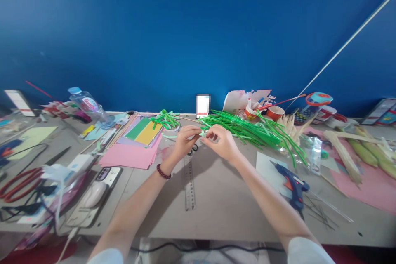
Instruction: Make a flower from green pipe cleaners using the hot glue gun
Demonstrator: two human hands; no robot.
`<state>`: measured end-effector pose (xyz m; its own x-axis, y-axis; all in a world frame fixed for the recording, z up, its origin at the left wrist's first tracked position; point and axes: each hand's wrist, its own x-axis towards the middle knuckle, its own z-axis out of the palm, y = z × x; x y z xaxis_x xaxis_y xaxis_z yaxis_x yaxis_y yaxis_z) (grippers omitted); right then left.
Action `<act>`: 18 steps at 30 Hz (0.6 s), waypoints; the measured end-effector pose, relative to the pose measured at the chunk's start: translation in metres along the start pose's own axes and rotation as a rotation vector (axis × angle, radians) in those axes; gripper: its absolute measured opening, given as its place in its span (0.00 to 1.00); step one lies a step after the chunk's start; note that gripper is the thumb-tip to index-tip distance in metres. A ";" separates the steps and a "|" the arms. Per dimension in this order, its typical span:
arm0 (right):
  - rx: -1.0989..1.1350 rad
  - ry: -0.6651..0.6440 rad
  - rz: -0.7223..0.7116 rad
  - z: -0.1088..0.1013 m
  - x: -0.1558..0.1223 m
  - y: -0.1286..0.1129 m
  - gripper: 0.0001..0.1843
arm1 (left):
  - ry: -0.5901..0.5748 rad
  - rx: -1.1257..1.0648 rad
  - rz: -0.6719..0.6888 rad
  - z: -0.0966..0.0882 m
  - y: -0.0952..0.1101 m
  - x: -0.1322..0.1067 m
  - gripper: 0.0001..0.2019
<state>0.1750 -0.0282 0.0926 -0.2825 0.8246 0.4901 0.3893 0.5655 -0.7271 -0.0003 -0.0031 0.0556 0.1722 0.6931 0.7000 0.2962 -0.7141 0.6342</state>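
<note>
Both of my hands meet above the middle of the table. My left hand [186,139] pinches a small pale green pipe cleaner piece [203,133] from the left. From the right, my right hand [221,140] grips the same piece between thumb and fingers. Its exact shape is too small to make out. Below my left hand lies a clear ruler [189,187], and the dark handles of small scissors [194,148] show behind it. A large bundle of green pipe cleaners [247,130] lies just beyond my right hand.
Left are pink paper sheets [130,155], bent green pipe cleaners [167,119], a phone [107,179], large red-handled scissors [21,183] and a bottle [85,101]. A blue glue gun [295,187] lies right. A lit phone [203,106] leans on the blue wall.
</note>
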 end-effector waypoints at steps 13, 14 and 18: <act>-0.096 0.340 -0.245 0.029 -0.009 0.018 0.06 | 0.129 0.154 0.118 0.002 0.008 -0.001 0.04; -0.090 0.357 -0.253 0.030 -0.009 0.019 0.05 | 0.129 0.178 0.130 0.003 0.009 -0.001 0.04; -0.090 0.422 -0.314 0.033 -0.011 0.020 0.05 | 0.127 0.227 0.205 0.008 0.007 -0.005 0.05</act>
<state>0.1567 -0.0262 0.0570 -0.0281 0.5390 0.8418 0.4218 0.7699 -0.4788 0.0087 -0.0111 0.0539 0.1352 0.5091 0.8501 0.4718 -0.7875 0.3965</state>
